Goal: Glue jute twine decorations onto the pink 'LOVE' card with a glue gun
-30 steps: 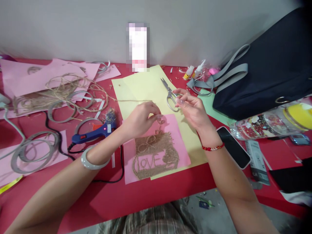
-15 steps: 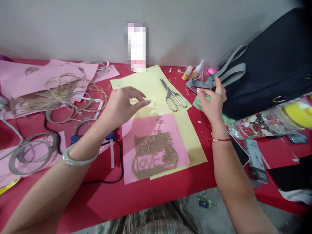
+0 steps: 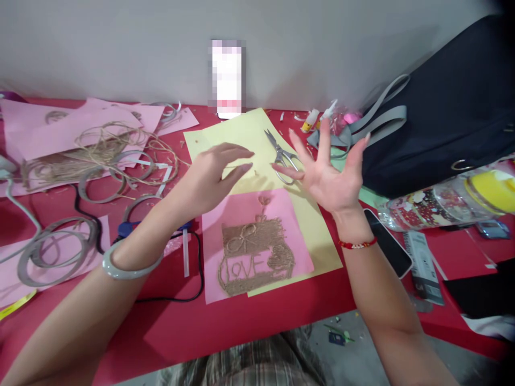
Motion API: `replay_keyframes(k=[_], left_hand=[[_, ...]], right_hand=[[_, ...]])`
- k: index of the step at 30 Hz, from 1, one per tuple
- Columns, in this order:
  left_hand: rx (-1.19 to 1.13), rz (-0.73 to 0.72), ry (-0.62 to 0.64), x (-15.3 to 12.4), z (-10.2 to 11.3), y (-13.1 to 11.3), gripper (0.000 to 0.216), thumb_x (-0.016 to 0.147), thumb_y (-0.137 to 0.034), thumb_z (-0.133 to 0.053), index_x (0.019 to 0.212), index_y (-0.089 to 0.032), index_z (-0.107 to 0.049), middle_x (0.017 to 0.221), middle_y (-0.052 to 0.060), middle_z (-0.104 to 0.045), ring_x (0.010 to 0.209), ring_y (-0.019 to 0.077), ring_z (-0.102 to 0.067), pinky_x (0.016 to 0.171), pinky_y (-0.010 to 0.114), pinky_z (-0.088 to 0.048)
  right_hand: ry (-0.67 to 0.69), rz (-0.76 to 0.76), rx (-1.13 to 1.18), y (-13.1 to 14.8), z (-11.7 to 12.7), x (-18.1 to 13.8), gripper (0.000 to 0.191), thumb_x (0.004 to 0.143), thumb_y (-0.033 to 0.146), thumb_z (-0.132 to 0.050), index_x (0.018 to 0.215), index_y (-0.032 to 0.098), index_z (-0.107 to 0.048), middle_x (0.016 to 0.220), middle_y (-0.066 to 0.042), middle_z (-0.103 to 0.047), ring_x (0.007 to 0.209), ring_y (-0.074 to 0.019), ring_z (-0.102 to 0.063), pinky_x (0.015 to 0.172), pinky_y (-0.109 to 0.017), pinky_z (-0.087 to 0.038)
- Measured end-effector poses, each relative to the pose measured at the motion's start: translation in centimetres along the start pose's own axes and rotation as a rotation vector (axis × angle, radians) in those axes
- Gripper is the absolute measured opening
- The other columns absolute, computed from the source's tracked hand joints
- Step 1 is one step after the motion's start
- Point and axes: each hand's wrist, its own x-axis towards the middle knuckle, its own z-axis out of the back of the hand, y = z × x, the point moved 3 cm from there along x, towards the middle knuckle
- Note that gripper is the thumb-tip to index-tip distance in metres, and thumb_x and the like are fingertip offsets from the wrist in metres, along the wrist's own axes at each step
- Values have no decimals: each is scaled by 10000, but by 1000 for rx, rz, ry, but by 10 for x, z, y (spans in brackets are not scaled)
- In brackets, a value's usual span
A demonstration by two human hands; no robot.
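My left hand [image 3: 213, 174] hovers over the yellow sheet [image 3: 225, 128], thumb and fingers slightly apart, with nothing visible between their tips. My right hand [image 3: 330, 177] is turned palm up with its fingers spread, holding nothing. Its fingers partly cover the metal scissors [image 3: 274, 140], which lie on the yellow sheet. Below both hands, a pink sheet [image 3: 298, 241] overlaps the yellow one. It carries a twine picture [image 3: 245, 238] with a bow, a heart shape and the letters LOVE.
At left lie a twine tangle [image 3: 161, 139], pink papers [image 3: 24, 123], grey tape rings [image 3: 30, 268] and a blue tool with a black cord. A lit phone [image 3: 227, 80] leans on the wall. A dark bag [image 3: 434, 107], a yellow-lidded bottle [image 3: 438, 203] and another phone [image 3: 388, 244] are at right.
My right hand has moved left and toward me from the bag's grey straps, turning palm up and spreading its fingers. My left hand has shifted slightly right, its thumb and fingertips still apart.
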Motion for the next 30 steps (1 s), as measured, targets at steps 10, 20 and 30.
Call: replay_keyframes(k=[10, 20, 30], left_hand=[[33, -244, 164, -9, -29, -28, 255, 1053, -273, -563, 1255, -186, -691, 1310, 131, -730, 1315, 312, -624, 1142, 520, -443], [-588, 225, 3, -3, -15, -10, 263, 870, -361, -811, 1084, -209, -794, 1170, 65, -794, 1133, 253, -731, 1057, 400, -558], [-732, 385, -103, -2, -18, 6, 424, 777, -572, -868, 1009, -222, -809, 1157, 85, -802, 1100, 270, -749, 966, 448, -622]], right_hand=[[220, -71, 280, -2, -41, -16, 821, 836, 946, -418, 1570, 589, -337, 1674, 72, -417, 1506, -343, -473, 1130, -655, -475], [212, -20, 273, 0, -35, -13, 814, 901, 895, -392, 1620, 599, -151, 1708, 105, -367, 1521, -310, -465, 1295, -645, -240], [53, -63, 117, -4, -17, -4, 863, 880, 897, -300, 1646, 553, -102, 1686, 58, -411, 1404, -354, -595, 1208, -633, -393]])
